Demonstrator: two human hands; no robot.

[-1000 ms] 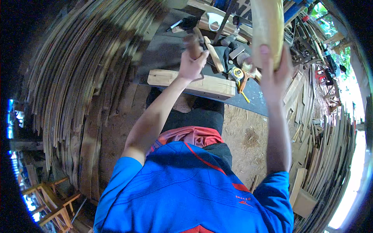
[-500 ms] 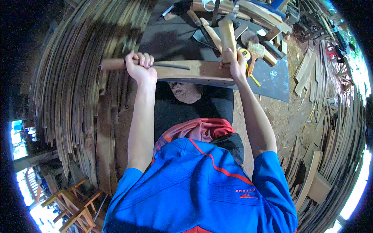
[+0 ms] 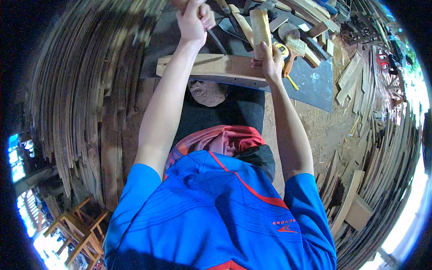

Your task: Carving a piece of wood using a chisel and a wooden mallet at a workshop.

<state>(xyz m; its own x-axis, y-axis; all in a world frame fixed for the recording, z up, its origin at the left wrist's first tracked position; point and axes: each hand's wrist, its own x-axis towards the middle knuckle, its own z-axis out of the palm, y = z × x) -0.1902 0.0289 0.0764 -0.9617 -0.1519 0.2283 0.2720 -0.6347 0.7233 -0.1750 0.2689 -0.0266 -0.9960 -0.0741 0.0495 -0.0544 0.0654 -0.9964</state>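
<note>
Left hand (image 3: 192,22): grip closed tight, fist round the handle of a chisel-like tool (image 3: 218,42), its thin dark blade slanting down toward the beam; can't tell if the tip touches. Right hand (image 3: 272,65): grip wrapped round the near end of a thick pale wooden billet (image 3: 260,29), fingers over the beam's right part; can't tell if they press on it. Squared wooden beam (image 3: 216,65) lies crosswise along the near edge of the dark table (image 3: 312,87), just in front of the person's lap. Right beside the right hand, yellow tape measure (image 3: 282,50), then a paintbrush (image 3: 293,56). More wood offcuts (image 3: 318,29) toward the far side. Out in the room: long boards (image 3: 85,90) stacked left, more planks (image 3: 382,180) right, dusty floor (image 3: 310,121), wooden furniture frame (image 3: 67,222) lower left, bright daylight at the edges.
</note>
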